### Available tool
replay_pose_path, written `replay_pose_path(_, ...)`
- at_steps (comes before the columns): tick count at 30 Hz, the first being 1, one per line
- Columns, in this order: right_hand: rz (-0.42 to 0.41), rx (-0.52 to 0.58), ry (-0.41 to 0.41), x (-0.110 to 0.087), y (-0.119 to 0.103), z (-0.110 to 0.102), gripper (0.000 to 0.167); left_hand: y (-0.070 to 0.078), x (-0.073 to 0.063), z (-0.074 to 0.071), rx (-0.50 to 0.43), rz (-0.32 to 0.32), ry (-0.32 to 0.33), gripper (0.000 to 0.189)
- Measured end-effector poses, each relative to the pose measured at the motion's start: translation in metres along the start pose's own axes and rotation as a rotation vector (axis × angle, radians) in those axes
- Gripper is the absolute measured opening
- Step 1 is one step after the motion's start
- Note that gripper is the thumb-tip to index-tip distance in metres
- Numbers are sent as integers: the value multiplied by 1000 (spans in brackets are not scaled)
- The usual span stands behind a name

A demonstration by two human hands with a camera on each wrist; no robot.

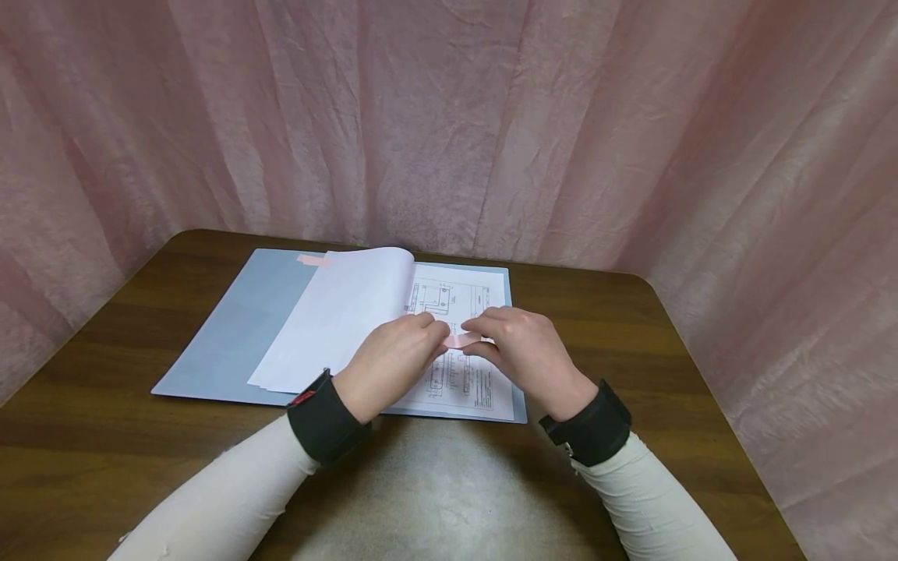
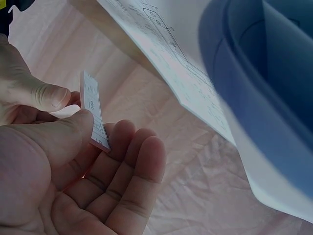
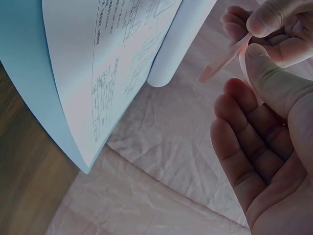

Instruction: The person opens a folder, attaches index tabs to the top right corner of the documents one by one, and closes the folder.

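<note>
Over the open folder point(image 1: 203, 343), my left hand point(image 1: 396, 358) pinches a small pad of pink sticky notes point(image 2: 95, 110) between thumb and fingers. The pad's printed backing faces the left wrist camera. My right hand point(image 1: 526, 354) pinches the end of a pink sticky strip point(image 1: 463, 340), which spans the short gap between both hands. In the right wrist view the strip bends away from the pad point(image 3: 215, 67). Beneath the hands lies a printed sheet point(image 1: 491, 386) with technical drawings, partly hidden by them.
White pages point(image 1: 330, 319) are turned over to the left, curling at the fold. Pink sticky strips point(image 1: 312, 259) stick out at the top of the folder's left side. The brown wooden table point(image 1: 603, 319) ends at a pink curtain point(image 1: 449, 132) behind and at both sides.
</note>
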State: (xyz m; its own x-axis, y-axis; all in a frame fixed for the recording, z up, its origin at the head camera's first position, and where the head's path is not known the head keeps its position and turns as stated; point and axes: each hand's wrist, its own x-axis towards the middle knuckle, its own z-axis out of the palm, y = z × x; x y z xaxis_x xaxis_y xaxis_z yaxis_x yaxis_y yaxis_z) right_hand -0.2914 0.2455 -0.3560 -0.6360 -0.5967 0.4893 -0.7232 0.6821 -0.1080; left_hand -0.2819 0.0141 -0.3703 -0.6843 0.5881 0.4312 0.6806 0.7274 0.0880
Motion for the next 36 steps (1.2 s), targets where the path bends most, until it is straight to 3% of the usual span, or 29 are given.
replay_pose_path(19, 38, -17, -14, 0, -1, -1, 24, 3, 1, 2, -11, -4, -9, 18)
replay_pose_path(29, 12, -28, -5, 0, 1, 0, 15, 4, -1, 1, 10, 16, -21, 18)
replay_pose_path(36, -21, -64, 43, 0, 0, -1, 11, 4, 0, 2, 10, 25, -29, 18)
